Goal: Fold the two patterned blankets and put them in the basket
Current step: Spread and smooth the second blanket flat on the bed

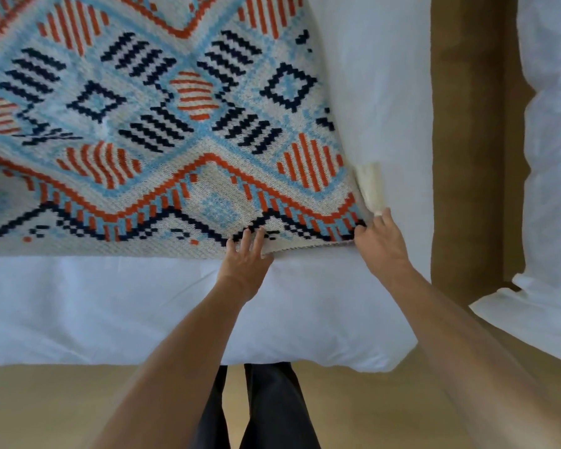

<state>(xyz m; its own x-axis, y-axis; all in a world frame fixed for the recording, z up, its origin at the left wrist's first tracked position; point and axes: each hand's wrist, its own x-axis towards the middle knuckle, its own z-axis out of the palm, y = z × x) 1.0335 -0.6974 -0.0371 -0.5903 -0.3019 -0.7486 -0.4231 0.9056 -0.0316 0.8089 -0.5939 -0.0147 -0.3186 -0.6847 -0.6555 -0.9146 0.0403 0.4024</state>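
**Blanket one: taking the near right corner for the first fold**

Patterned blanket (162,124) lies spread flat on the white bed (110,303), covering the far and left part of it. Its near hem runs parallel to the bed's near edge, with a bare strip of sheet between the two. Its right edge stops short of the bed's right edge.

My left hand (245,257) sits on the near hem, fingers spread narrow on top of the knit, thumb side tucked at the lip. The hem lifts slightly there, so I judge this a pinch just forming; whether the thumb is under the cloth I cannot tell.

My right hand (381,239) is at the blanket's near right corner, fingers curled onto the corner fabric. A cream label (371,187) stands up from the right edge just beyond my fingertips, which suggests the edge is raised there.

Both hands work the same corner region because a fold needs a squared corner to carry across.

Second blanket and basket: not in view. A second white bed (551,157) stands to the right, across a brown floor gap (467,157).

Status, as judged: folding barely begun.
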